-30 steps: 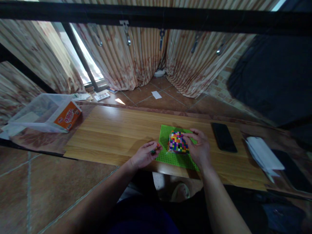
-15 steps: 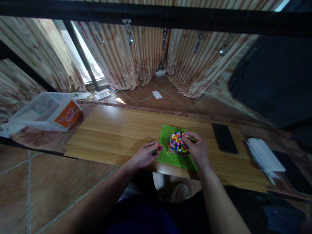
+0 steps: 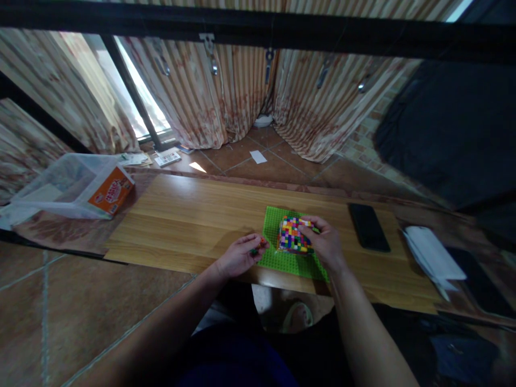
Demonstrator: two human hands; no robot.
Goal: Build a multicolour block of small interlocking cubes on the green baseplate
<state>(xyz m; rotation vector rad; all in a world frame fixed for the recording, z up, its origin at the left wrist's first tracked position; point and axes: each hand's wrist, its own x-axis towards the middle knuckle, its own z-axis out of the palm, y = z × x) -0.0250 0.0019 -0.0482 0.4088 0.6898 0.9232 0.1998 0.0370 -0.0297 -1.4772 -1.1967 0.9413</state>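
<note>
A block built of many small multicoloured toy bricks (image 3: 291,236) rests on a green studded baseplate (image 3: 278,262). My right hand (image 3: 325,242) grips the block's right side, thumb on the top face and fingers at the far right edge; whether a loose brick is under the fingers is hidden. Left of the baseplate, over its edge, my left hand (image 3: 241,256) is closed around a few small toy bricks (image 3: 262,242), one orange-red and one dark green showing at the fingertips.
Both hands work over a wooden tabletop (image 3: 193,215). A black phone (image 3: 368,227) lies to the right, with a white object (image 3: 433,252) beyond it. A clear plastic bin (image 3: 72,188) with an orange label stands at the left. Metal clips (image 3: 208,51) hang from a dark bar (image 3: 242,21) above.
The view has shifted slightly. My right thumb has slid a little to the left over the block's top. The left hand keeps its place and its bricks.
</note>
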